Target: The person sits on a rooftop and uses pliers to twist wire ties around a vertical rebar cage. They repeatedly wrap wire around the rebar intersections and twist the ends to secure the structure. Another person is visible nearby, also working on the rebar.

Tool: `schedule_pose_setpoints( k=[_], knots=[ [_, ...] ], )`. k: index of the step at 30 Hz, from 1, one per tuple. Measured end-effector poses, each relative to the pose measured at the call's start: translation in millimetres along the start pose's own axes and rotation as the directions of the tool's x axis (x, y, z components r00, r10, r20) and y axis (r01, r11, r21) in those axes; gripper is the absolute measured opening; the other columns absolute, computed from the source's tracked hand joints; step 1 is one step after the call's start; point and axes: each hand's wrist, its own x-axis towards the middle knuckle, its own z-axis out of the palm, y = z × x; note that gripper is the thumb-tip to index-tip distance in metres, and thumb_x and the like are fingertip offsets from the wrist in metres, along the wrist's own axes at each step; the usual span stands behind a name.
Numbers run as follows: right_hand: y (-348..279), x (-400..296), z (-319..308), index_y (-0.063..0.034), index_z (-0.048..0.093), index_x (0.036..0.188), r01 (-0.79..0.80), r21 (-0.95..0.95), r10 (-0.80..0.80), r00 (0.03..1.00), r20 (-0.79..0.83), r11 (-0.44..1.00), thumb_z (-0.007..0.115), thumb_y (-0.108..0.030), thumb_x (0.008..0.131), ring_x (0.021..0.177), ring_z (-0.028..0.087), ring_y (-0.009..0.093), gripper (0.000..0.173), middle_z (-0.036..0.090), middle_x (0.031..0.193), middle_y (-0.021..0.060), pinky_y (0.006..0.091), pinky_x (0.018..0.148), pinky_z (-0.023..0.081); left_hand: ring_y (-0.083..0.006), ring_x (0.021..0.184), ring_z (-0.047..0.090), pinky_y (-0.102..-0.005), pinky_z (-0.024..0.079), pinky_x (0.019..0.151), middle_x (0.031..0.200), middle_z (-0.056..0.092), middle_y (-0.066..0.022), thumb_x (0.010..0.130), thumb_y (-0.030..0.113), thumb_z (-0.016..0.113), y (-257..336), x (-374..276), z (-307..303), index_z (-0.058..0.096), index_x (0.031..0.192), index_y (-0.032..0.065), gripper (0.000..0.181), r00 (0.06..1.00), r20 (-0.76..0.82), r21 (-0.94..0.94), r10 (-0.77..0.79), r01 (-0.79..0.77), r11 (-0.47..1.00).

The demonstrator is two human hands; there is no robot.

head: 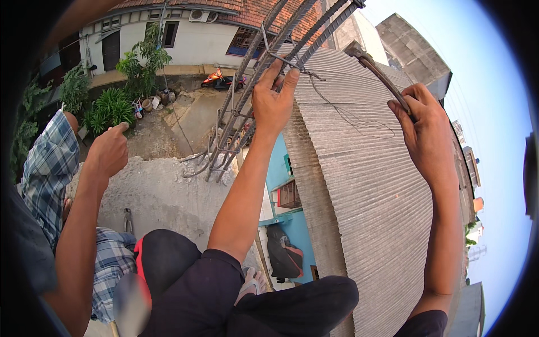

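A column cage of ribbed steel rebars (pixel 246 80) rises at a slant from the concrete slab, tied by square wire stirrups. My left hand (pixel 273 103) holds a corner of an upper stirrup (pixel 269 48), thumb and fingers around it; the exact contact is partly hidden. From that corner a twisted tie wire (pixel 316 76) trails off in thin loose loops to the right. My right hand (pixel 427 126) grips the handle of a hammer (pixel 385 80), raised to the right of the cage. The hammer's head points up and left, apart from the rebars.
A co-worker in plaid shorts sits at left, a hand (pixel 108 149) extended. Pincers (pixel 128 220) lie on the rough concrete slab (pixel 156 198). Beyond its edge are a drop to a yard with a parked motorbike (pixel 222 80) and, at right, a corrugated roof (pixel 370 168).
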Motion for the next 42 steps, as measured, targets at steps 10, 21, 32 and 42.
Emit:
schedule_pose_setpoints(
  k=[10, 21, 32, 42],
  knots=[
    [5, 42, 33, 0.0052, 0.063, 0.132, 0.118, -0.142, -0.041, 0.889, 0.455, 0.983, 0.054, -0.022, 0.107, 0.135, 0.053, 0.038, 0.038, 0.053, 0.15, 0.0215, 0.0465, 0.115, 0.043, -0.0155, 0.091, 0.063, -0.0339, 0.054, 0.08, 0.112, 0.073, -0.0133, 0.095, 0.057, 0.072, -14, -3, 5, 0.062, 0.14, -0.0032, 0.076, 0.999, -0.017, 0.021, 0.037, -0.037, 0.999],
    [-25, 19, 62, 0.0019, 0.067, 0.1, 0.254, -0.588, -0.201, 0.967, 0.155, 0.768, 0.06, -0.004, 0.094, 0.108, 0.066, 0.031, 0.011, 0.065, 0.111, 0.0136, 0.0492, 0.097, 0.054, -0.015, 0.074, 0.057, -0.0327, 0.049, 0.07, 0.09, 0.07, -0.0103, 0.093, 0.053, 0.069, -8, -2, 1, 0.068, 0.133, -0.0027, 0.069, 0.994, -0.068, 0.17, 0.09, -0.078, 0.982],
    [-28, 22, 60, 0.0066, 0.058, 0.117, 0.291, -0.792, -0.235, 0.953, 0.191, 0.537, 0.051, -0.002, 0.099, 0.112, 0.062, 0.03, 0.022, 0.061, 0.123, 0.0174, 0.0408, 0.096, 0.056, -0.0151, 0.069, 0.054, -0.0336, 0.046, 0.063, 0.076, 0.061, -0.0096, 0.094, 0.019, 0.075, 1, -2, 10, 0.068, 0.123, -0.0083, 0.041, 0.988, -0.141, 0.154, 0.064, -0.042, 0.987],
    [-12, 16, 60, 0.0014, 0.062, 0.099, 0.29, -0.537, -0.236, 0.957, 0.168, 0.792, 0.064, 0.001, 0.089, 0.102, 0.068, 0.029, 0.01, 0.064, 0.106, 0.0155, 0.0401, 0.083, 0.06, -0.0151, 0.067, 0.054, -0.034, 0.046, 0.063, 0.078, 0.063, -0.0093, 0.092, 0.037, 0.074, -7, -2, 4, 0.069, 0.121, -0.0061, 0.052, 0.978, -0.13, 0.179, 0.161, -0.136, 0.974]
  ],
)
